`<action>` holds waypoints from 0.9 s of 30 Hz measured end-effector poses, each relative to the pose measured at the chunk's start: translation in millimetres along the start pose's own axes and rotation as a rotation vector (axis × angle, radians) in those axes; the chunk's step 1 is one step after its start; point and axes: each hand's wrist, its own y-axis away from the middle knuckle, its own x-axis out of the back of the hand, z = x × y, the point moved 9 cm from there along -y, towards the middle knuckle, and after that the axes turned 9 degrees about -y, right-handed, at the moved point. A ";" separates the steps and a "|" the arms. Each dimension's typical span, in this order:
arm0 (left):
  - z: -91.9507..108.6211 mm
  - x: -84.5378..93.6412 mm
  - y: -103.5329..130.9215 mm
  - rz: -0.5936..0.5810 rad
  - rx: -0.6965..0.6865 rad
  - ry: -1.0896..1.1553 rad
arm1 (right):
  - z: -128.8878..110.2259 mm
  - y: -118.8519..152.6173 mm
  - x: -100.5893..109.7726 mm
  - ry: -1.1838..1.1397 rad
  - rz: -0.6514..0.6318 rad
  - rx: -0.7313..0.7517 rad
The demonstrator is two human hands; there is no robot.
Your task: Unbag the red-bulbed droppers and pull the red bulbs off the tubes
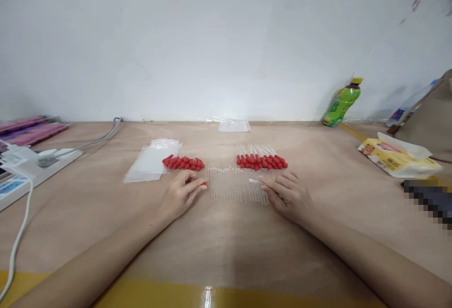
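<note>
Here the left hand (pixel 183 192) rests on the brown table (pixel 226 242), fingers curled, pinching a small red rubber bulb (pixel 204 183) at its fingertips. The right hand (pixel 287 194) lies opposite, fingers loosely closed on a thin clear glass tube (pixel 256 182). Between the hands sits a row of clear glass tubes (pixel 235 185). Just behind the left hand lies a pile of loose red bulbs (pixel 183 162) beside flat clear plastic bags (pixel 151 159). Behind the right hand lies a heap of red-capped droppers (pixel 262 159).
</note>
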 end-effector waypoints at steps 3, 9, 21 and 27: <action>-23.4 6.8 10.3 -0.022 0.072 -0.025 | 4.4 -6.1 -13.0 0.016 -0.058 -0.094; -44.6 7.1 17.5 -0.120 0.163 -0.033 | -2.0 -17.9 -33.1 0.035 -0.071 -0.128; -47.9 -24.6 1.7 -0.217 0.263 -0.006 | -16.8 -28.8 -51.6 0.212 -0.104 -0.047; -44.9 -20.5 1.5 -0.175 0.273 0.003 | -18.3 -25.2 -53.4 0.155 -0.203 -0.087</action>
